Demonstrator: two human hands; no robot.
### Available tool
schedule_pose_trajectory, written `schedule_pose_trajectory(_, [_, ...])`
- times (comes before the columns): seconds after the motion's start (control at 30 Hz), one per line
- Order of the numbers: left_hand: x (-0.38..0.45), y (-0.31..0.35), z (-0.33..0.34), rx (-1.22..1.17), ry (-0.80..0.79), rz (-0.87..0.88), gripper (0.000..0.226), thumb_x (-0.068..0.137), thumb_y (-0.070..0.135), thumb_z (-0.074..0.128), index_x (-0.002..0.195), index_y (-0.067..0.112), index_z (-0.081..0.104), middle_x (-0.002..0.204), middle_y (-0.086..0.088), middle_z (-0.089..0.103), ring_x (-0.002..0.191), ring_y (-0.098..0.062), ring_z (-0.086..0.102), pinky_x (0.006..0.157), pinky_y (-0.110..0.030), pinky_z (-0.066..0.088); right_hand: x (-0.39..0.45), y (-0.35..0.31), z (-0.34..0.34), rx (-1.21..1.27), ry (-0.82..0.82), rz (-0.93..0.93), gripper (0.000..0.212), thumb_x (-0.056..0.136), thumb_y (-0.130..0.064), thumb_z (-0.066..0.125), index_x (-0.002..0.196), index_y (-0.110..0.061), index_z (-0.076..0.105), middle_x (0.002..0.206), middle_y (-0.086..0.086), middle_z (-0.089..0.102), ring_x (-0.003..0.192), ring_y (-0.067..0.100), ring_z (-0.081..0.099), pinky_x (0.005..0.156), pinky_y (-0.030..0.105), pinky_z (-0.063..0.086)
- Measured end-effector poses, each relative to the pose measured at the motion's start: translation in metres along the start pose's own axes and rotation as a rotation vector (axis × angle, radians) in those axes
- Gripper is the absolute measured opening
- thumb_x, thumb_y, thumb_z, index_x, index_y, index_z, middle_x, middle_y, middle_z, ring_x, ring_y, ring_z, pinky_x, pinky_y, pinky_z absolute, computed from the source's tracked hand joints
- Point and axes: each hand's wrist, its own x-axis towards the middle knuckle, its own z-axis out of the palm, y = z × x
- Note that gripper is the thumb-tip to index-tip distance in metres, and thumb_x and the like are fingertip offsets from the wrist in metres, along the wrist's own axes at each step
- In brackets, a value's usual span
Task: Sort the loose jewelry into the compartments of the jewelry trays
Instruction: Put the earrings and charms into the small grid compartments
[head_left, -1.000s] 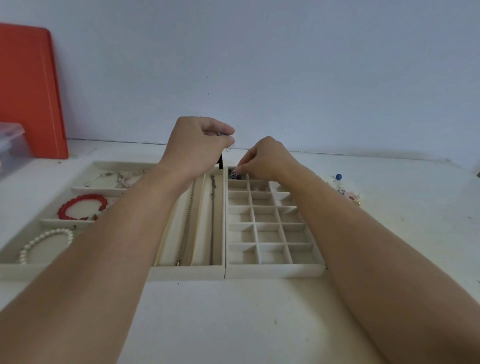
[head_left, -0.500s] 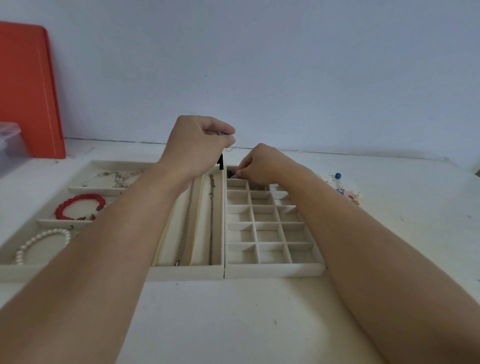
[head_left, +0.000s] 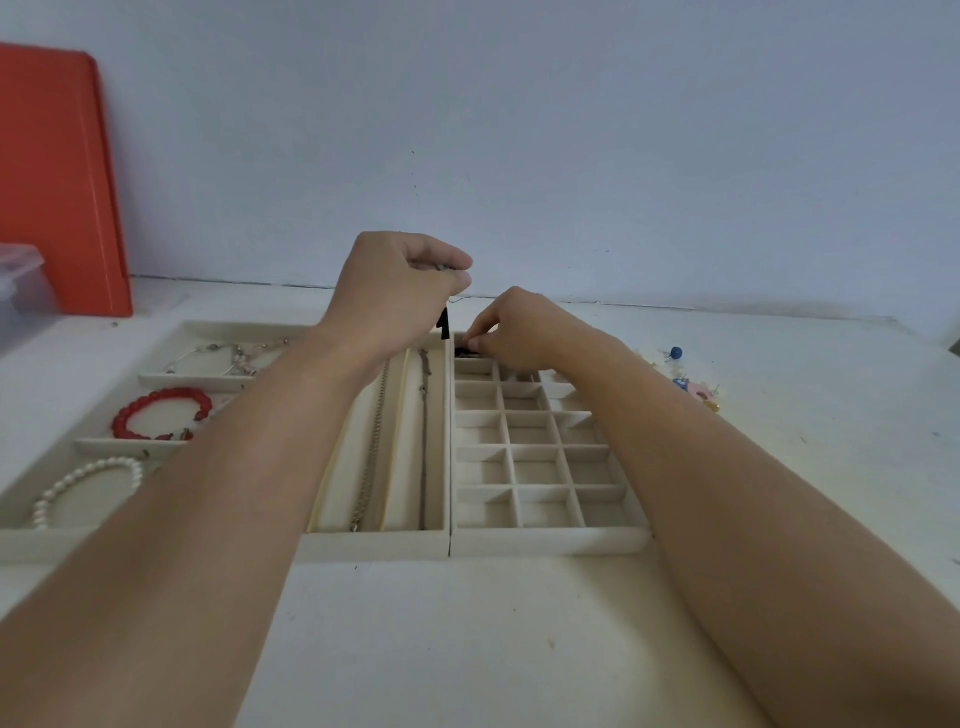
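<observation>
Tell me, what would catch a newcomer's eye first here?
Two bare arms reach over cream jewelry trays: the left hand pinches a small dark piece above them, while the right hand works at the grid tray's far left compartment. A red bead bracelet lies left, and an orange board leans against the wall.

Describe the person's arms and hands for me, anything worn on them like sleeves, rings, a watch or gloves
Both forearms are bare as far as the frame shows, with no sleeve in view. The left hand and the right hand wear no gloves. No watch or band shows at either wrist, and no ring is visible, though most fingers curl away from the camera.
</observation>
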Motion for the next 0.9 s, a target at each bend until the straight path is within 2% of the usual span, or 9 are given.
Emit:
schedule_pose_trajectory(0.13, [0.001, -0.001, 0.0, -0.012, -0.029, 0.016, 0.017, 0.093, 0.012, 0.064, 0.099, 0.022, 0.077, 0.092, 0.003, 0.076, 0.096, -0.014, 0.07, 0.065, -0.011, 0.047, -0.002, 0.002, -0.013, 0.049, 0.097, -0.012, 0.016, 0.094, -0.023, 0.064, 0.093, -0.029, 0.079, 0.066, -0.013, 0.062, 0.058, 0.006, 0.055, 0.053, 0.022, 0.042])
schedule_pose_trajectory(0.23, [0.001, -0.003, 0.0, -0.008, -0.028, 0.022, 0.021, 0.094, 0.011, 0.064, 0.11, 0.023, 0.07, 0.089, 0.003, 0.077, 0.093, -0.014, 0.069, 0.063, -0.012, 0.046, -0.006, 0.004, -0.032, 0.18, 0.226, -0.02, 0.015, 0.096, -0.029, 0.064, 0.096, -0.028, 0.078, 0.071, -0.009, 0.066, 0.047, 0.001, 0.052, 0.051, 0.018, 0.04])
schedule_pose_trajectory(0.3, [0.001, -0.004, 0.0, -0.003, -0.022, 0.009, 0.029, 0.091, 0.014, 0.069, 0.118, 0.022, 0.059, 0.087, 0.004, 0.077, 0.087, -0.013, 0.067, 0.055, -0.011, 0.044, -0.01, 0.002, -0.043, 0.28, 0.268, -0.05, 0.015, 0.096, -0.033, 0.064, 0.097, -0.028, 0.078, 0.077, -0.007, 0.071, 0.049, 0.0, 0.054, 0.053, 0.016, 0.043])
schedule_pose_trajectory(0.37, [0.001, -0.006, 0.0, -0.002, -0.015, -0.012, 0.039, 0.089, 0.017, 0.073, 0.12, 0.022, 0.051, 0.088, 0.004, 0.077, 0.087, -0.012, 0.066, 0.05, -0.01, 0.043, -0.015, -0.003, -0.05, 0.362, 0.254, -0.09, 0.016, 0.096, -0.036, 0.064, 0.098, -0.028, 0.078, 0.081, -0.009, 0.074, 0.053, 0.0, 0.058, 0.049, 0.01, 0.043])
schedule_pose_trajectory(0.47, [0.003, -0.009, 0.0, 0.011, -0.033, -0.039, 0.043, 0.088, 0.019, 0.075, 0.121, 0.023, 0.047, 0.09, 0.004, 0.077, 0.098, -0.014, 0.068, 0.062, -0.019, 0.046, -0.022, -0.011, -0.055, 0.4, 0.172, -0.159, 0.017, 0.095, -0.039, 0.066, 0.101, -0.03, 0.078, 0.087, -0.014, 0.076, 0.058, -0.004, 0.061, 0.046, 0.005, 0.039])
schedule_pose_trajectory(0.6, [0.004, -0.011, 0.0, 0.011, -0.067, -0.04, 0.046, 0.089, 0.018, 0.074, 0.126, 0.023, 0.045, 0.083, 0.009, 0.078, 0.1, -0.012, 0.068, 0.07, -0.021, 0.045, -0.025, -0.016, -0.054, 0.352, 0.146, -0.254, 0.01, 0.093, -0.027, 0.071, 0.093, -0.026, 0.081, 0.076, -0.024, 0.073, 0.057, -0.009, 0.059, 0.05, 0.003, 0.04])
schedule_pose_trajectory(0.63, [0.004, -0.011, 0.0, 0.008, -0.071, -0.039, 0.047, 0.089, 0.018, 0.074, 0.127, 0.023, 0.045, 0.085, 0.007, 0.078, 0.1, -0.012, 0.068, 0.071, -0.02, 0.046, -0.025, -0.017, -0.053, 0.322, 0.147, -0.255, 0.01, 0.093, -0.027, 0.072, 0.09, -0.025, 0.081, 0.075, -0.023, 0.073, 0.056, -0.007, 0.058, 0.051, 0.003, 0.04])
schedule_pose_trajectory(0.73, [0.004, -0.011, -0.001, 0.002, -0.082, -0.037, 0.05, 0.089, 0.02, 0.075, 0.129, 0.023, 0.046, 0.091, 0.003, 0.078, 0.1, -0.013, 0.069, 0.071, -0.019, 0.045, -0.025, -0.018, -0.053, 0.267, 0.163, -0.231, 0.009, 0.091, -0.028, 0.073, 0.09, -0.023, 0.081, 0.086, -0.006, 0.076, 0.059, 0.004, 0.055, 0.051, 0.008, 0.04])
schedule_pose_trajectory(0.9, [0.002, -0.011, 0.0, 0.018, -0.123, -0.041, 0.053, 0.089, 0.02, 0.075, 0.131, 0.024, 0.045, 0.087, 0.007, 0.078, 0.093, 0.003, 0.067, 0.069, -0.015, 0.04, -0.025, -0.018, -0.051, 0.282, 0.134, -0.248, 0.009, 0.09, -0.029, 0.074, 0.089, -0.022, 0.08, 0.085, -0.009, 0.076, 0.056, -0.006, 0.055, 0.055, 0.005, 0.042])
